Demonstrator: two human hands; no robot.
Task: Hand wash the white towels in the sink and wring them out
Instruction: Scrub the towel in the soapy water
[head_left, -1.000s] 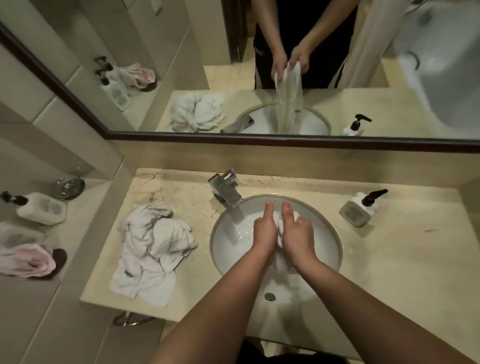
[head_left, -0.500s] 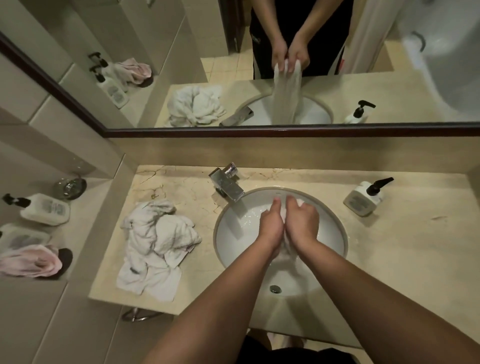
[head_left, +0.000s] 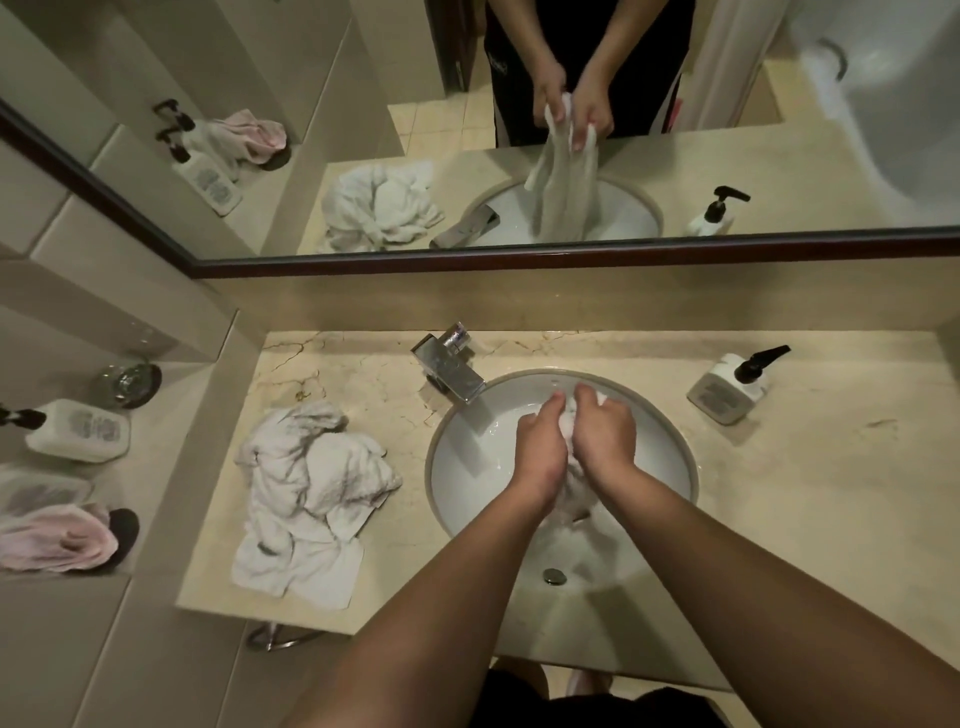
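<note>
While your left hand (head_left: 540, 447) and right hand (head_left: 605, 436) both clench the wet white cloth towel (head_left: 574, 488) above the round white sink (head_left: 675, 457), uneven twisting could splash the beige marble counter (head_left: 805, 493).

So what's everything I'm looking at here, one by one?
towel in hands: 1, white, bunched over the sink bowl
towel pile: 1 heap, white, on the counter left of the sink
sink: 1, white, round, set into the counter
drain: 1, metal, at the bowl's near side
faucet: 1, chrome, behind the sink's left rim
pump bottle: 1, white with black pump, counter right
counter: 1, beige marble
mirror: 1, dark frame, on the wall above
side shelf bottle: 1, white, lying far left
pink cloth: 1, far left shelf
left hand: grips the towel
right hand: grips the towel
</note>
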